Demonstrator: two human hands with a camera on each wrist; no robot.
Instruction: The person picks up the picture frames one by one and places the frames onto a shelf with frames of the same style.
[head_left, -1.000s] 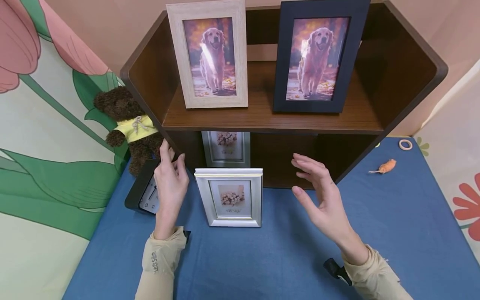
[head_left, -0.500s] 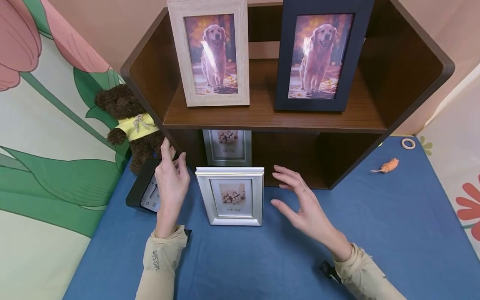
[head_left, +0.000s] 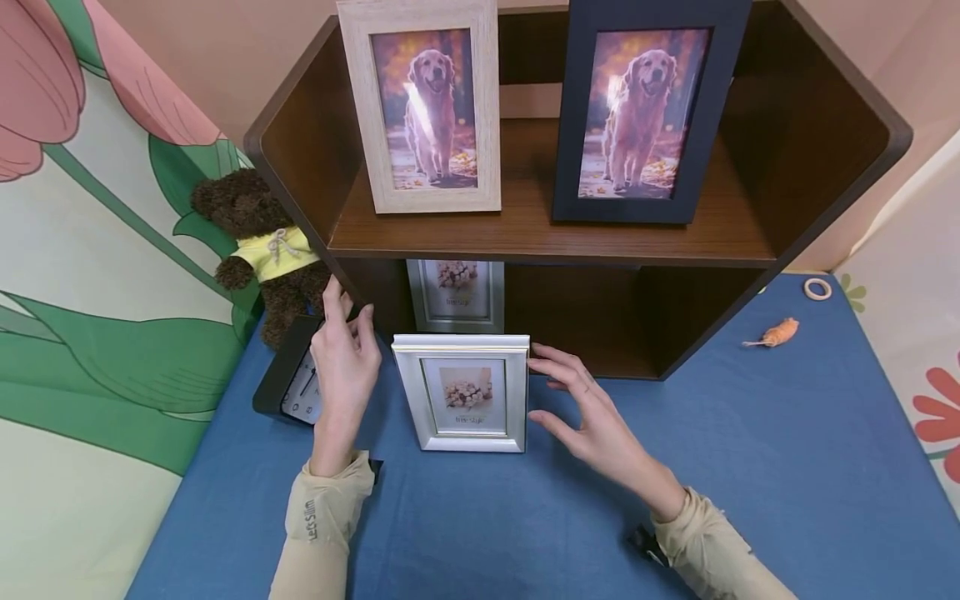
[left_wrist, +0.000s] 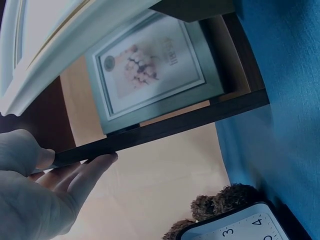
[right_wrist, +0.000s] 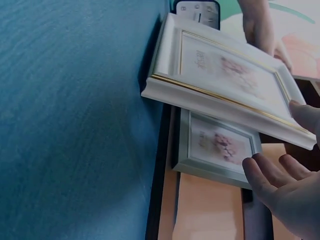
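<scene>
My left hand [head_left: 345,367] holds the left side panel of the brown wooden shelf [head_left: 555,237]; in the left wrist view the thumb lies on one face and the fingers [left_wrist: 92,175] on the other. A silver photo frame [head_left: 459,442] with a flower picture stands on the table before the shelf. At its right edge is my right hand [head_left: 588,417], fingers spread; the right wrist view shows the thumb [right_wrist: 302,117] by the frame's face and fingers behind it, with no clear grip. A grey-green photo frame [head_left: 495,298] stands in the lower compartment, partly hidden.
On the upper shelf stand a whitish photo frame [head_left: 360,108] and a dark blue one [head_left: 566,125]. A black clock [head_left: 277,387] and a brown teddy bear [head_left: 281,258] sit at left. An orange toy mouse [head_left: 780,332] and a wooden ring [head_left: 817,288] lie at right.
My right hand has moved left, from the open space at right up to the silver photo frame's right edge. The left hand stays on the shelf panel.
</scene>
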